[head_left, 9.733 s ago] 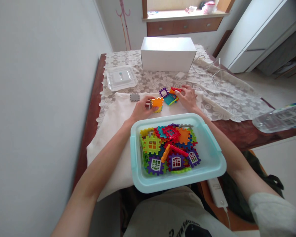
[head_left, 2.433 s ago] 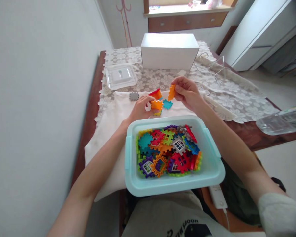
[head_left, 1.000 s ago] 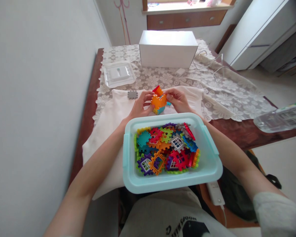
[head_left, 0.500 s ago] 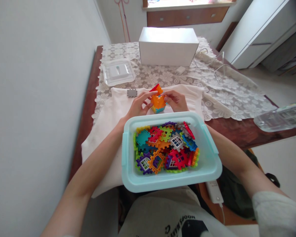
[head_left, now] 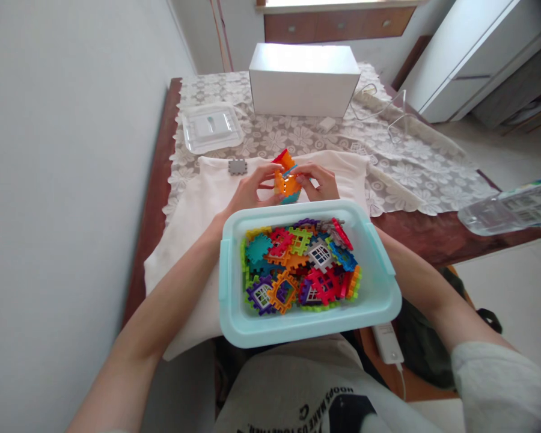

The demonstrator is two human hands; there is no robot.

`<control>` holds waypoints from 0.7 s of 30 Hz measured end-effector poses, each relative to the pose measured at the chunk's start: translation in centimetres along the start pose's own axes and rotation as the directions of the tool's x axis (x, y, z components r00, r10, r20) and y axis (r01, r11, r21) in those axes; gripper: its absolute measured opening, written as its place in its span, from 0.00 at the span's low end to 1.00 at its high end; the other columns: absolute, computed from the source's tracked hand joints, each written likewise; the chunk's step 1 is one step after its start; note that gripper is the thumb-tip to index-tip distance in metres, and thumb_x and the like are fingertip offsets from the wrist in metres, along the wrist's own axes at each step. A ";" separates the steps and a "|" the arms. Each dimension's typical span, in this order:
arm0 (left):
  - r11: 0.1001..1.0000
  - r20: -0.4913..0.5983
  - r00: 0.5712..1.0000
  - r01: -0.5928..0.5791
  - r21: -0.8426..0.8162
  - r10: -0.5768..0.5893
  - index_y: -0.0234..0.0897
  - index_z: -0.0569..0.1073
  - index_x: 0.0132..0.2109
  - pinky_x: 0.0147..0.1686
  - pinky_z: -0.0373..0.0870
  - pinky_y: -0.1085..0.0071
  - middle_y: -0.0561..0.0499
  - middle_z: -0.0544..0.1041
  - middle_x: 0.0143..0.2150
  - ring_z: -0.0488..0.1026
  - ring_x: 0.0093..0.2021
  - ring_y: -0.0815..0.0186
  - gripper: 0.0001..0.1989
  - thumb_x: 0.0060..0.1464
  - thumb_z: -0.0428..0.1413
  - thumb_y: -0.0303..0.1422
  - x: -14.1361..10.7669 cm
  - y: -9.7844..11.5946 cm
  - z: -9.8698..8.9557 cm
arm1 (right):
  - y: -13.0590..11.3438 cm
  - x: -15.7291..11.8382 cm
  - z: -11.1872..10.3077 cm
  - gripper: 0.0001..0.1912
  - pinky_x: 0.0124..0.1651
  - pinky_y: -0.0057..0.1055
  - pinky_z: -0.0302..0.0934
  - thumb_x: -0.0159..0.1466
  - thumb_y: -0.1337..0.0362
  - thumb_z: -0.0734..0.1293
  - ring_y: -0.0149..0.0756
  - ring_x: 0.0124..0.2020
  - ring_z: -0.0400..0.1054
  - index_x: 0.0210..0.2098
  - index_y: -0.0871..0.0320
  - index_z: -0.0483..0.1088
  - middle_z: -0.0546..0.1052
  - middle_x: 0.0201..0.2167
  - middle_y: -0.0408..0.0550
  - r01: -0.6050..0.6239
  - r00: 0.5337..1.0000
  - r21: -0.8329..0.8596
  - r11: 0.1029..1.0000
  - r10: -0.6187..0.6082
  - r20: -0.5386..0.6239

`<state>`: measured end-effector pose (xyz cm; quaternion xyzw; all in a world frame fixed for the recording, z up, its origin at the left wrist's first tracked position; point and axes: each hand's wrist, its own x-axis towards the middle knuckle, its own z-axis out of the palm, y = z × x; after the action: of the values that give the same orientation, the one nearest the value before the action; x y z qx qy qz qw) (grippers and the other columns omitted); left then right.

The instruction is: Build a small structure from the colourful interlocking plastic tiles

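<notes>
Beyond the tub, a small structure of interlocking plastic building tiles (head_left: 290, 185), orange with red, teal and blue parts, is held over the white cloth. My left hand (head_left: 256, 185) is closed on its left side, thumb low and fingers at the upper edge. From the right, my right hand (head_left: 318, 180) pinches its upper right edge. The fingers partly cover the structure, and the tub's rim stands just in front of its base. A light blue tub (head_left: 234, 325) nearest me holds many loose tiles (head_left: 320, 255) in several colours, some with window lattices.
A grey tile (head_left: 237, 167) lies on the white cloth (head_left: 193, 240), left of my hands. Farther back are a clear plastic lid (head_left: 213, 127), a white box (head_left: 304, 93) and a white adapter (head_left: 327, 124). A plastic bottle (head_left: 509, 210) lies at the right edge.
The structure has turned a little in my hands, so its orange face and upper opening show differently. The whole view has shifted slightly; the tub and loose tiles stay put.
</notes>
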<state>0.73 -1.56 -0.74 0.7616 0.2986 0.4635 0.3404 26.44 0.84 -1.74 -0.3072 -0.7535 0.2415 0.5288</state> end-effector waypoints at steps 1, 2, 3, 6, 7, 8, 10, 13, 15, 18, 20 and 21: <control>1.000 0.002 1.000 0.012 -0.008 -0.012 0.47 0.76 0.72 0.63 0.88 0.45 0.36 0.81 0.75 0.84 0.71 0.41 0.37 0.61 0.78 0.46 0.0 -0.1 0.0 | -0.1 -0.1 0.0 0.12 0.55 0.44 0.80 0.81 0.50 0.69 0.45 0.47 0.84 0.50 0.46 0.83 0.90 0.47 0.47 0.017 1.000 -0.011 1.000 -0.017 -0.006; 1.000 0.005 1.000 0.019 -0.018 -0.019 0.47 0.76 0.72 0.64 0.87 0.44 0.36 0.80 0.75 0.83 0.72 0.40 0.37 0.61 0.78 0.46 0.1 -0.1 0.0 | -0.2 -0.1 0.0 0.11 0.55 0.44 0.79 0.81 0.50 0.69 0.44 0.47 0.84 0.50 0.46 0.82 0.90 0.47 0.47 0.029 0.999 -0.020 0.999 -0.029 -0.015; 0.999 0.009 1.000 0.020 -0.031 -0.020 0.47 0.75 0.72 0.65 0.87 0.43 0.36 0.80 0.76 0.82 0.72 0.40 0.38 0.60 0.78 0.46 0.1 -0.2 0.0 | -0.2 -0.2 0.1 0.12 0.54 0.43 0.79 0.81 0.50 0.68 0.44 0.47 0.84 0.50 0.46 0.82 0.90 0.47 0.47 0.031 0.999 -0.029 0.999 -0.032 -0.020; 0.998 0.015 1.000 0.024 -0.059 -0.024 0.48 0.75 0.72 0.66 0.86 0.42 0.37 0.80 0.75 0.82 0.73 0.39 0.41 0.57 0.80 0.46 0.2 -0.5 0.0 | -0.2 -0.3 -0.1 0.12 0.55 0.44 0.80 0.80 0.50 0.69 0.45 0.46 0.84 0.50 0.46 0.82 0.91 0.48 0.48 0.014 1.000 -0.073 0.997 -0.014 -0.007; 0.998 0.013 0.999 0.030 -0.059 -0.029 0.48 0.75 0.72 0.66 0.86 0.42 0.38 0.80 0.75 0.82 0.73 0.39 0.42 0.56 0.80 0.46 0.2 -0.6 0.0 | -0.1 -0.4 -0.1 0.11 0.55 0.44 0.80 0.80 0.50 0.69 0.45 0.46 0.84 0.50 0.46 0.82 0.91 0.48 0.48 0.011 1.000 -0.087 0.996 -0.010 0.003; 0.998 0.011 0.999 0.035 -0.054 -0.034 0.48 0.76 0.72 0.66 0.86 0.42 0.38 0.81 0.75 0.82 0.73 0.39 0.41 0.56 0.80 0.47 0.2 -0.6 0.1 | 0.0 -0.4 -0.2 0.11 0.55 0.45 0.81 0.80 0.51 0.69 0.45 0.47 0.84 0.51 0.46 0.82 0.91 0.49 0.48 0.016 1.000 -0.094 0.995 -0.014 0.017; 0.999 0.005 0.999 0.034 -0.043 -0.033 0.49 0.76 0.71 0.66 0.86 0.43 0.39 0.81 0.74 0.83 0.72 0.40 0.39 0.57 0.80 0.47 0.2 -0.6 0.1 | 0.1 -0.4 -0.5 0.11 0.56 0.44 0.81 0.80 0.51 0.69 0.45 0.47 0.84 0.52 0.46 0.82 0.90 0.49 0.48 0.052 0.998 -0.093 0.994 -0.048 0.040; 0.999 -0.004 1.000 0.003 -0.043 -0.003 0.50 0.76 0.71 0.66 0.86 0.44 0.39 0.82 0.73 0.84 0.71 0.42 0.39 0.58 0.80 0.46 0.3 -0.5 0.3 | 0.1 -0.4 -0.8 0.13 0.56 0.43 0.80 0.81 0.49 0.68 0.44 0.46 0.84 0.52 0.45 0.82 0.90 0.49 0.49 0.093 0.993 -0.115 0.989 -0.084 0.079; 0.999 -0.005 1.000 -0.008 -0.048 0.008 0.50 0.75 0.71 0.66 0.86 0.44 0.39 0.83 0.73 0.83 0.72 0.41 0.39 0.57 0.80 0.47 0.3 -0.6 0.4 | 0.0 -0.3 -0.9 0.14 0.54 0.41 0.79 0.81 0.47 0.67 0.43 0.45 0.84 0.52 0.46 0.82 0.90 0.48 0.49 0.103 0.991 -0.149 0.983 -0.090 0.096; 0.998 0.011 1.000 -0.016 -0.053 0.017 0.50 0.74 0.71 0.67 0.86 0.42 0.39 0.83 0.73 0.82 0.72 0.40 0.40 0.57 0.80 0.47 0.3 -0.7 0.4 | -0.3 -0.1 -1.2 0.14 0.51 0.39 0.78 0.82 0.49 0.67 0.42 0.42 0.84 0.53 0.47 0.83 0.91 0.48 0.50 0.156 0.983 -0.182 0.971 -0.135 0.125; 0.998 0.016 1.000 -0.022 -0.051 0.022 0.51 0.74 0.71 0.67 0.86 0.42 0.41 0.83 0.72 0.82 0.73 0.40 0.39 0.59 0.79 0.47 0.3 -0.9 0.4 | -0.5 0.0 -1.4 0.14 0.49 0.38 0.78 0.81 0.51 0.67 0.41 0.41 0.84 0.54 0.48 0.83 0.91 0.48 0.50 0.198 0.975 -0.201 0.960 -0.170 0.146; 0.999 0.018 1.000 -0.023 -0.049 0.024 0.51 0.74 0.71 0.67 0.86 0.42 0.42 0.83 0.72 0.82 0.73 0.40 0.39 0.59 0.79 0.47 0.3 -1.0 0.3 | -0.5 0.0 -1.5 0.14 0.49 0.37 0.77 0.81 0.51 0.67 0.40 0.41 0.84 0.54 0.48 0.83 0.91 0.48 0.50 0.213 0.971 -0.209 0.954 -0.183 0.152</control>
<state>1.01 -0.79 -1.51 0.7609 0.2749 0.4674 0.3563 27.75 0.56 -0.84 -0.2711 -0.8359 0.1203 0.4618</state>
